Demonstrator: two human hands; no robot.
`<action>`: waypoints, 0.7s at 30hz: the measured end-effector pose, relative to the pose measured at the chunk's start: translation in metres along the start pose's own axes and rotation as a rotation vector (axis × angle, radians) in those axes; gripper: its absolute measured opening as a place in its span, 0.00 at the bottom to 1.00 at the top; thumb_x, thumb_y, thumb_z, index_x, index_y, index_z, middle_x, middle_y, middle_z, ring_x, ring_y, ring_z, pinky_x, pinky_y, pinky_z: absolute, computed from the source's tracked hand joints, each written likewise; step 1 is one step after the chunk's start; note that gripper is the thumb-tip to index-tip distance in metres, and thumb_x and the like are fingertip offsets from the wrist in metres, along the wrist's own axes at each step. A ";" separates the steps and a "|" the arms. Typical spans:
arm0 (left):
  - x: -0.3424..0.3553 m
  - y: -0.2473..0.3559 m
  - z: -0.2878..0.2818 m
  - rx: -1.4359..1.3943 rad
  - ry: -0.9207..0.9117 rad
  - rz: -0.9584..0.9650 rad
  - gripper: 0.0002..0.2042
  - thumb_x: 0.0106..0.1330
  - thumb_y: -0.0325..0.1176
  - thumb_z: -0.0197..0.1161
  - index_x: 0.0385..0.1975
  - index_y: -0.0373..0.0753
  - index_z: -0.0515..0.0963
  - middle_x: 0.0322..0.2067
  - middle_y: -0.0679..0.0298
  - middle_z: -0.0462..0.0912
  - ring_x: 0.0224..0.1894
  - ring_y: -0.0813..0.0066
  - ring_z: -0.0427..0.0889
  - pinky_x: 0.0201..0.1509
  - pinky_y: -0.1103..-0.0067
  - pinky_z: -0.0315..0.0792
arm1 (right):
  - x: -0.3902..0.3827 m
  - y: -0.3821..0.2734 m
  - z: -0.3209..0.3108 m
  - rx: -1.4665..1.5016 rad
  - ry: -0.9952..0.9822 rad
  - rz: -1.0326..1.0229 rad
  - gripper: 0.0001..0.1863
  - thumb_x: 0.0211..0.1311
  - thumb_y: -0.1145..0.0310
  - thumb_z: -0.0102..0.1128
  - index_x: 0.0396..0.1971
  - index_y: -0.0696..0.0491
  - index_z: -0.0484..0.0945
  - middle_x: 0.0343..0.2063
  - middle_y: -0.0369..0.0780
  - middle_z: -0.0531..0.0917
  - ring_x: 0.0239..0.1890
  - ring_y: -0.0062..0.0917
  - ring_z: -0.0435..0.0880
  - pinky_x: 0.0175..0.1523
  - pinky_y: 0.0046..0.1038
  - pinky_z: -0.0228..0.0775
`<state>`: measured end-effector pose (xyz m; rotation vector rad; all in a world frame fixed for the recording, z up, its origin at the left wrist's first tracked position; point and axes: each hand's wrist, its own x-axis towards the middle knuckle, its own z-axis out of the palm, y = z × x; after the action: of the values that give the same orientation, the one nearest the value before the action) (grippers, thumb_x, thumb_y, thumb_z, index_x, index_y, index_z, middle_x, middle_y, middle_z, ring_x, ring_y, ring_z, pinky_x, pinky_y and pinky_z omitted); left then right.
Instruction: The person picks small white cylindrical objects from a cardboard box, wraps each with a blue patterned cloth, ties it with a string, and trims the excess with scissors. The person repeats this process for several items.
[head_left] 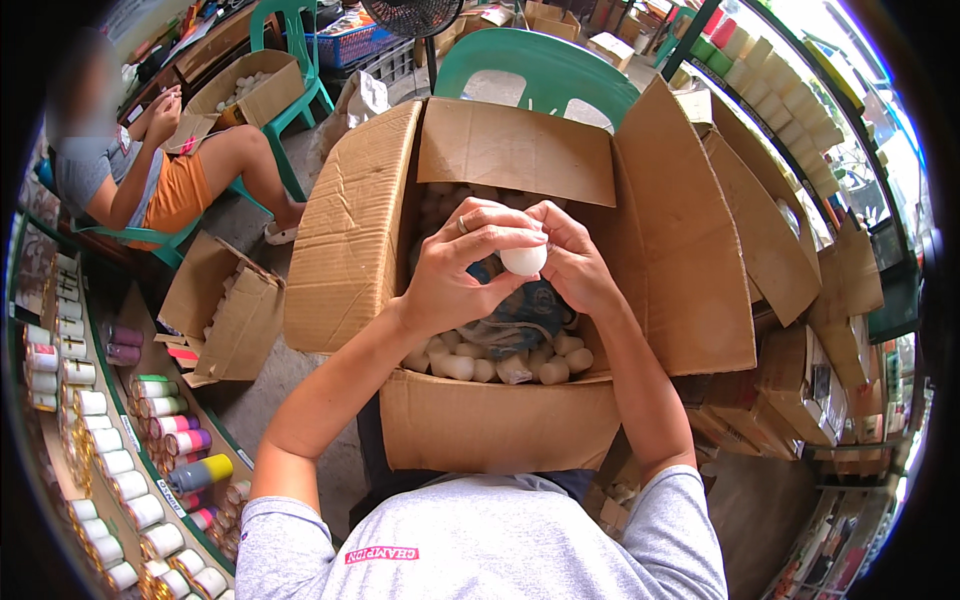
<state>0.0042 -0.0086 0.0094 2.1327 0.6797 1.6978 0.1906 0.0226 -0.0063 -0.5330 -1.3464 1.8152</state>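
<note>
Both my hands are raised over the open cardboard box. A small white rounded piece that looks like a votive candle sits between them. My left hand grips it with thumb and fingers; a ring is on one finger. From the other side, my right hand has its fingers closed against the candle's edge; its fingertips are partly hidden. Under my hands lies a blue and grey patterned cloth, and several similar white candles fill the box around it.
A green plastic chair stands behind the box. At the left, a person sits near another carton of white pieces. Shelves of wrapped candles line the lower left. More cartons are stacked at the right.
</note>
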 end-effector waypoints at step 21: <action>0.001 -0.020 -0.017 -0.933 0.272 -0.845 0.17 0.69 0.33 0.56 0.56 0.36 0.70 0.52 0.56 0.76 0.51 0.68 0.79 0.54 0.71 0.78 | -0.001 -0.009 0.020 -0.630 0.343 -0.203 0.03 0.65 0.75 0.61 0.34 0.58 0.76 0.27 0.32 0.76 0.29 0.11 0.72 0.33 0.14 0.67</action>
<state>-0.0149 0.0076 0.0035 0.8076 0.5591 1.3796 0.1797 0.0115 0.0093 -0.9469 -1.6447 1.0539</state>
